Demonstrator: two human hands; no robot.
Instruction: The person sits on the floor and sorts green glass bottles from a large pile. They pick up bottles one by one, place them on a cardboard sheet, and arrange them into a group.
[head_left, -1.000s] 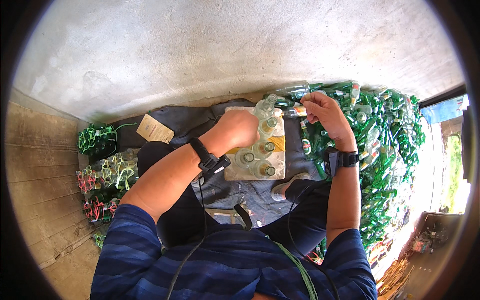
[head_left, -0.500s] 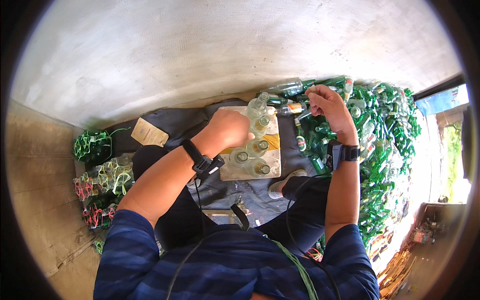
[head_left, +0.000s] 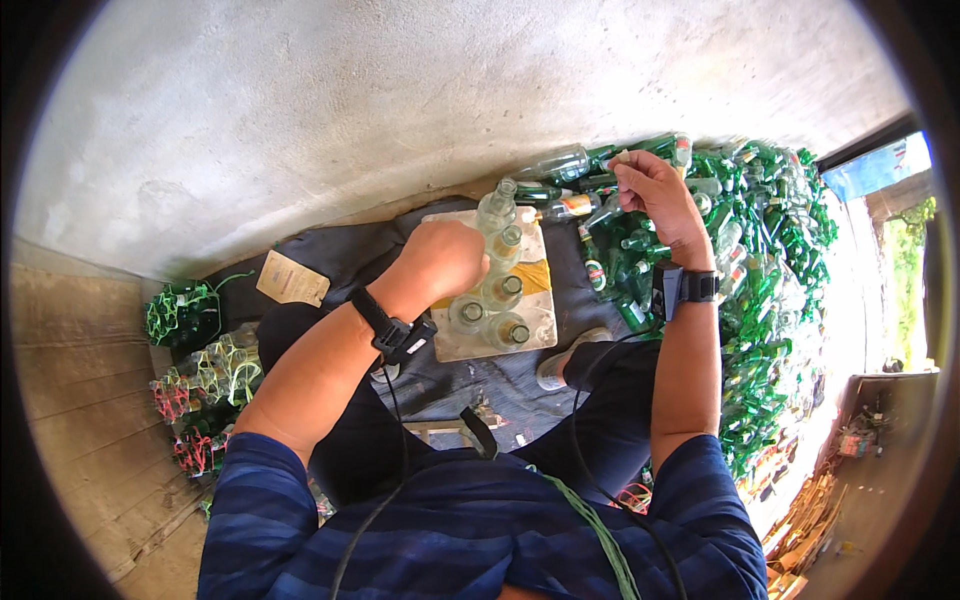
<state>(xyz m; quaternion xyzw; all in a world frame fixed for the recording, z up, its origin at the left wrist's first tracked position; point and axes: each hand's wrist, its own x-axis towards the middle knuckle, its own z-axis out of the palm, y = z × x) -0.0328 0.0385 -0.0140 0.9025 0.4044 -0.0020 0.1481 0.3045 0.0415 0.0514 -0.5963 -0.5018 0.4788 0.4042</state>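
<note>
Ctr-L: L hand [head_left: 446, 260], fingers curled, inner side hidden, can't tell if gripping; ctr: approx. 5 clear bottles [head_left: 502, 294], upright on pale board [head_left: 541, 322], just R of L hand, the nearer one; upper R: R hand [head_left: 655, 196], fingertips pinched, contents unclear; far R: green-bottle heap [head_left: 775, 300].

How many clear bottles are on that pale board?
5 clear bottles show: two just right of the left hand, three clustered nearer the person. That hand may hide more.
</note>
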